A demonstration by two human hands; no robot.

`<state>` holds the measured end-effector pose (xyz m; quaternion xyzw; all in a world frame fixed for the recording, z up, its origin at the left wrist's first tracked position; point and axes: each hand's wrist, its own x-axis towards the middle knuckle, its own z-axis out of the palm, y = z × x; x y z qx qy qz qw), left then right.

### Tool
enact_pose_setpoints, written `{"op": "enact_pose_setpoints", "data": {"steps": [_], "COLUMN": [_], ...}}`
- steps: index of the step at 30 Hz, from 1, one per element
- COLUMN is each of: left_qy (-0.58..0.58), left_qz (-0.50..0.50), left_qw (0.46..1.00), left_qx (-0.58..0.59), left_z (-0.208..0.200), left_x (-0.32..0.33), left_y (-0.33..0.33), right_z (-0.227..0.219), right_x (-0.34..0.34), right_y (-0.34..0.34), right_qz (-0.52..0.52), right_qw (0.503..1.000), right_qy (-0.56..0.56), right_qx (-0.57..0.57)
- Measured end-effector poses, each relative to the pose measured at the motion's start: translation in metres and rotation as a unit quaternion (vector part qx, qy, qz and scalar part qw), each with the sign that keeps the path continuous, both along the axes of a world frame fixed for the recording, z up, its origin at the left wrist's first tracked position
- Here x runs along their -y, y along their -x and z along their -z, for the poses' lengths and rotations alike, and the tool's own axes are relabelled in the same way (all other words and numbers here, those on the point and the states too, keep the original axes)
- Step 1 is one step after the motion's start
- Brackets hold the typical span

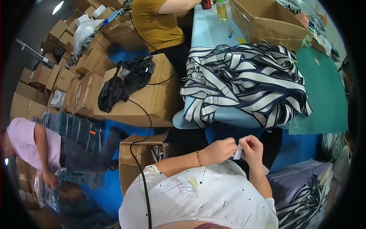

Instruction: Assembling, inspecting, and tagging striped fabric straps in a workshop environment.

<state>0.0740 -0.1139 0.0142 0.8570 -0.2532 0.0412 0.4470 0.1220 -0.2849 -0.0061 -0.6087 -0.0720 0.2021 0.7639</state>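
Close in front of my body, my left hand [220, 149] and my right hand [252, 148] come together with fingers pinched. A small white strip [238, 153] is held between them; its kind is too small to tell, and the fingers cover part of it. A bracelet circles my left wrist. Beyond my hands, a big heap of white straps with navy edges [251, 82] lies on the table [207, 28], metal clips [196, 74] bunched at its left side. Neither hand touches the heap.
An open cardboard box [267, 28] stands at the table's far end, near a bottle [221, 10]. Left, a carton [160, 89] carries black gear [131, 78]; its cable crosses near my left arm. Another person [158, 23] sits ahead; one [42, 145] bends at left. Straps [305, 202] lie lower right.
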Motion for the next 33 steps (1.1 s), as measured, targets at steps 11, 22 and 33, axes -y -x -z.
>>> {"op": "enact_pose_setpoints", "data": {"steps": [11, 22, 33], "left_qy": [0.375, 0.240, -0.036], "left_qz": [-0.042, -0.022, -0.114], "left_qw": [0.858, 0.888, 0.993], "left_qx": [-0.349, -0.391, -0.002], "left_z": [0.026, 0.022, 0.015], "left_x": [-0.016, 0.000, 0.009], "left_y": [0.002, 0.007, 0.015], "right_z": [-0.002, -0.010, -0.002], "right_x": [-0.020, -0.018, -0.019], "right_y": [-0.028, -0.017, -0.015], "right_qz": [-0.083, -0.095, 0.033], "right_qw": [0.992, 0.987, 0.998], "right_qy": [0.032, 0.084, -0.023], "right_qx": [0.088, 0.099, -0.046]}}
